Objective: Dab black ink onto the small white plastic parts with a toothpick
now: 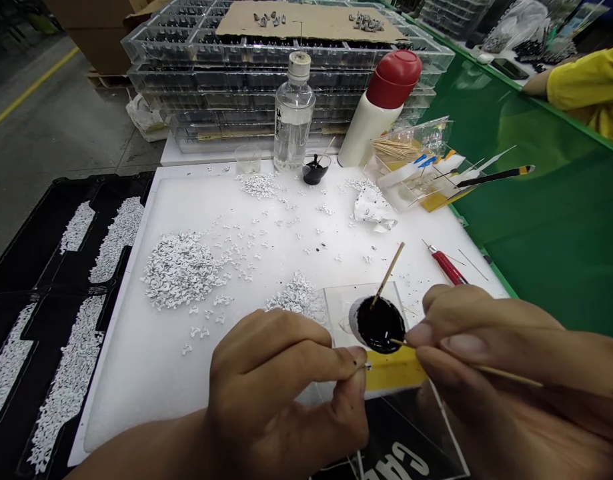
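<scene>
1. White board (151, 347) takes up most of our bench, with a green mat (551, 227) off its right edge and black trays (46, 280) of white bits past the left edge.
2. Our left hand (281, 393) pinches a tiny white piece (367, 365) at the board's near edge.
3. Our right hand (491, 353) grips a thin stick (506, 375), tip at the black paint cup (379, 325).
4. Another stick (389, 273) leans in that cup.
5. Open board sits between the big white pile (181, 270) and our hands; bottles (293, 113) crowd the far edge.
</scene>
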The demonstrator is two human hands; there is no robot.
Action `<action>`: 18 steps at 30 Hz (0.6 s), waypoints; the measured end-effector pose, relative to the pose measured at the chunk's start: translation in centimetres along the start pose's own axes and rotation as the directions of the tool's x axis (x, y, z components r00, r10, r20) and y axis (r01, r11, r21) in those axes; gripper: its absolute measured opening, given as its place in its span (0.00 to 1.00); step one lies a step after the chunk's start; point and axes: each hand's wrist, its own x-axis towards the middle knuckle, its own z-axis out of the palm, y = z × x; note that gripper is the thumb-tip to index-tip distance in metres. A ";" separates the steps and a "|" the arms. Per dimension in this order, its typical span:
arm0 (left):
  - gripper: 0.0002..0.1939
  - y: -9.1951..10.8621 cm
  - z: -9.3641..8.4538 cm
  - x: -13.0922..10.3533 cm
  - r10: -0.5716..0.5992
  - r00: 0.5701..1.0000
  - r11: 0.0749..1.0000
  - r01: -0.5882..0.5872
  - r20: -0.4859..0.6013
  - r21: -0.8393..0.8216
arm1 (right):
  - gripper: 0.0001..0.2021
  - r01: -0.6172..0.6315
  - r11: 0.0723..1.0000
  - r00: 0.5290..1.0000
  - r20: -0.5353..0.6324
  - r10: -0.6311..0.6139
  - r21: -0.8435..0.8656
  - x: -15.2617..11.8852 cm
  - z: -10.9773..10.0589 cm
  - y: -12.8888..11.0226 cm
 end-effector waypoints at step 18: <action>0.08 0.0 -0.1 0.4 0.013 1.000 1.000 -0.013 0.013 0.012 | 0.23 -0.150 0.988 0.988 -0.017 0.151 0.036 -0.6 1.5 -0.2</action>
